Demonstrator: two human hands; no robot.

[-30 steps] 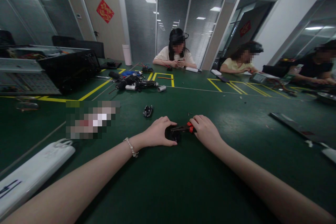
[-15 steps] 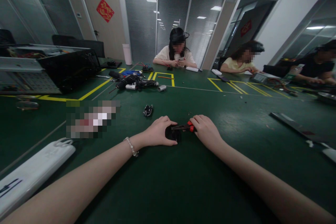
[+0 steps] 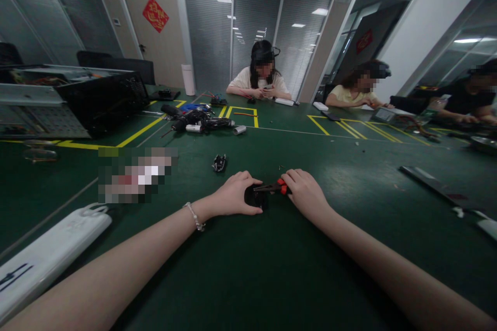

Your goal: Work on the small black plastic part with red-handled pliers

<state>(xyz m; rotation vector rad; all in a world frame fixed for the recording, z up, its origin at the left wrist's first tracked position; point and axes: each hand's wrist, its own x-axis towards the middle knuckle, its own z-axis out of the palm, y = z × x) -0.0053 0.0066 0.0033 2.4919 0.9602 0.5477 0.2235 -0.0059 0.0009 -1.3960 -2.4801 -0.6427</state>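
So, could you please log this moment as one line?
left hand: holding black part | right hand: holding red-handled pliers | pliers' tips: at black part

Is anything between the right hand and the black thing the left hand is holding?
Only the red-handled pliers in the right hand, which reach to the black part in the left hand. Nothing else visible.

Red-handled pliers (image 3: 272, 187) at black part (image 3: 260, 201)

The bench (image 3: 248, 269) is dark green, striped in yellow. The pliers (image 3: 267, 187) are dark metal and red, the small part (image 3: 261, 199) black. The case (image 3: 58, 248) is white with dark strokes, the door sign (image 3: 156, 14) red and gold.
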